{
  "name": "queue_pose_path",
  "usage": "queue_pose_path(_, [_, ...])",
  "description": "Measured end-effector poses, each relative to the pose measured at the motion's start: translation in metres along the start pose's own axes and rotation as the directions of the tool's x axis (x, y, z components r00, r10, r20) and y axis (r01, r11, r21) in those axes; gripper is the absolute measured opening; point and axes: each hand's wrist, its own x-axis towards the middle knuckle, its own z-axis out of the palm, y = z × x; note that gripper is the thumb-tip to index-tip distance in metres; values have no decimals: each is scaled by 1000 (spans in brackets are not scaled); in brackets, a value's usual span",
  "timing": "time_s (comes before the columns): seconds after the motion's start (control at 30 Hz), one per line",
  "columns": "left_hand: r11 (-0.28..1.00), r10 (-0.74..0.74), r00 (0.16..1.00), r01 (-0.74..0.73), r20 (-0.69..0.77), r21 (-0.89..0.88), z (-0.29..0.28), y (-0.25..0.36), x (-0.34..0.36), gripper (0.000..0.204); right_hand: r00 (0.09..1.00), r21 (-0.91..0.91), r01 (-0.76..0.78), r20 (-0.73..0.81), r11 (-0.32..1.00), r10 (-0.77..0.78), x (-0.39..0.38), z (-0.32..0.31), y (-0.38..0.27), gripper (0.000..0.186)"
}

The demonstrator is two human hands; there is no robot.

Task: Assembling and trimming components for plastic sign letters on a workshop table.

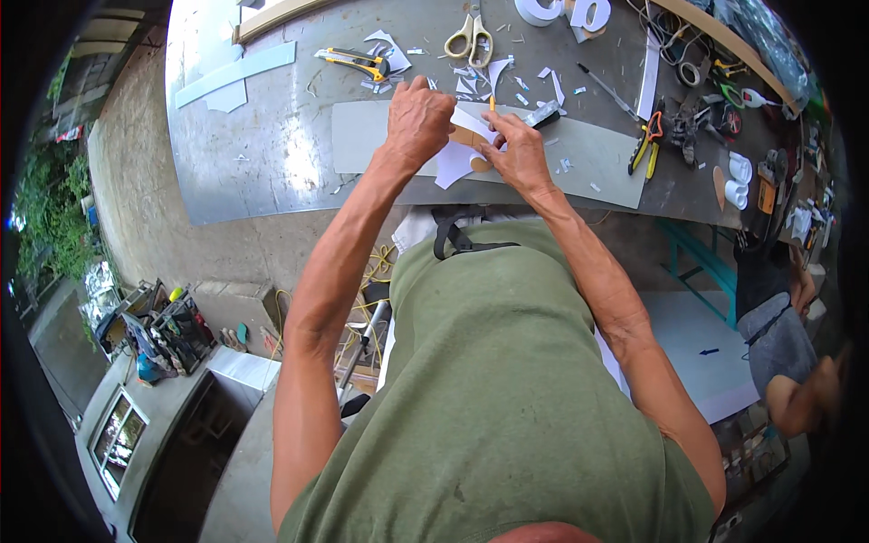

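My left hand [418, 122], fingers curled, is over the left side of a white cut sheet [453, 172]; what it grips is hidden. My right hand [519, 152] has bent fingers at the right side of a tan piece [469, 138] with a rounded lower end, lying on the white sheet; whether it grips the piece is unclear. Beneath is a long grey strip [597, 154]. A small grey-and-black block [543, 115] lies beside my right hand. Scissors [469, 41], white scraps [389, 50] and a yellow box cutter [358, 63] are beyond my hands.
The metal worktable [244, 154] carries pale strips [235, 74], white cutout shapes [543, 11], pliers [644, 149], a pen [608, 88] and cluttered tools at the right. Another person [769, 335] is at the lower right. A teal stand [688, 253] is under the table.
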Motion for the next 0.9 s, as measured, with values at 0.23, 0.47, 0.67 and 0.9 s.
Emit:
queue_pose_path(0.23, [959,282,888,-253,363,-126,8,-26,49,38,997,-33,-46,-62,998,44,-7,0,-7,48])
queue_pose_path(0.47, [859,512,779,-475,363,-192,14,-37,68,33,986,-86,-84,-153,993,70,-14,8,-9,44])
queue_pose_path(0.67, [822,569,735,-520,369,-232,20,-37,73,31,812,-63,-41,-583,997,-4,-48,22,-47,30])
queue_pose_path(0.9, [751,657,702,-582,275,-311,30,-52,74,28,703,552,-58,-568,832,427,-86,82,-96,20])
